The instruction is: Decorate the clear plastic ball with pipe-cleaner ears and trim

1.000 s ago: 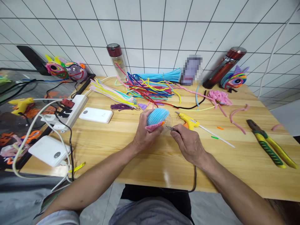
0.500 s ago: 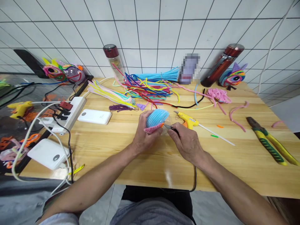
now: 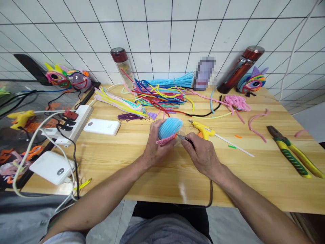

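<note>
Clock read from the ball, 12 toward the wall. Change over the last second: gap between the pointed metal tool and the orange bit has been closed. Tip now seen at the pink rim's end; contact can't be confirmed. Fine work at that spot appears to be under way.

Chenille-covered plastic ball is held above the near-middle of the worktop, blue side up, clear shell exposed toward 3. It is grasped from 7–9 by the left hand. Tool's dark handle is gripped by the right hand at 4; tool type not resolvable.

Surface: yellow glue gun laid at 3, glue stick protruding from its back. Pliers parked farther out, between 3 and 4. Pipe-cleaner pile spread at 12, pink coil between 2 and 3. White power bank at 9; power strip beyond, cables plugged in. Tumbler stood between 10 and 11, thermos tilted at 2, eyed ball beside it.

Room: backed by white tiled wall; grey floor visible at 6.
</note>
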`<action>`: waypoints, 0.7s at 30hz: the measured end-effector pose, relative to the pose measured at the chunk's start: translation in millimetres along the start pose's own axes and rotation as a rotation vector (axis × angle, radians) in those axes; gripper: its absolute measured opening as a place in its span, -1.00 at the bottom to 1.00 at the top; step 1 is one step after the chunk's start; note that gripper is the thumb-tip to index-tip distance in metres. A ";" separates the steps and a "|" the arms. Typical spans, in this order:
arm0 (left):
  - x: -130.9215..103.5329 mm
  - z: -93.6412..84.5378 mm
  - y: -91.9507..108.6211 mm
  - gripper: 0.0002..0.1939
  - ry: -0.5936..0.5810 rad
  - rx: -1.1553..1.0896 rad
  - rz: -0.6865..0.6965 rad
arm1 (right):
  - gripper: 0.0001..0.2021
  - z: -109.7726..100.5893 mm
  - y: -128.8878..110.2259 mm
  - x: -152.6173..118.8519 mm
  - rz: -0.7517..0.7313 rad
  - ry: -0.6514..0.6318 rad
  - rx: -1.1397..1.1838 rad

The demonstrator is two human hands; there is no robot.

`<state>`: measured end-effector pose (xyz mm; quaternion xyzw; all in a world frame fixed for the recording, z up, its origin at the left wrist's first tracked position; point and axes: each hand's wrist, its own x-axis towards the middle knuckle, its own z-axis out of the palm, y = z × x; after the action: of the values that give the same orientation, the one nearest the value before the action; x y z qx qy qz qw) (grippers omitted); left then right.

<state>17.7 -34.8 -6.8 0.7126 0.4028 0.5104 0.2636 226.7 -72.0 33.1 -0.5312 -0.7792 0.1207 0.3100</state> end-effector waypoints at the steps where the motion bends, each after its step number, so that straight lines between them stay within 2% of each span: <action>1: -0.1 0.4 -0.5 -0.29 0.008 0.007 0.010 | -0.65 -0.4 -0.6 0.3 0.010 -0.007 0.010; 11: 1.2 -0.6 -1.7 -0.25 0.027 0.132 0.110 | -0.69 -5.2 -5.7 2.6 0.139 -0.116 0.158; 17: 2.0 0.2 -1.7 -0.29 0.048 0.109 0.170 | -0.68 -7.4 -6.4 4.2 0.183 -0.154 0.243; 21: 1.2 -0.3 -2.8 -0.29 0.040 0.115 0.160 | -0.66 -7.7 -6.4 4.9 0.206 -0.182 0.264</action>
<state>16.8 -32.3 -8.3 0.7461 0.3783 0.5200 0.1725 225.3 -71.3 44.2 -0.5498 -0.7230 0.3003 0.2912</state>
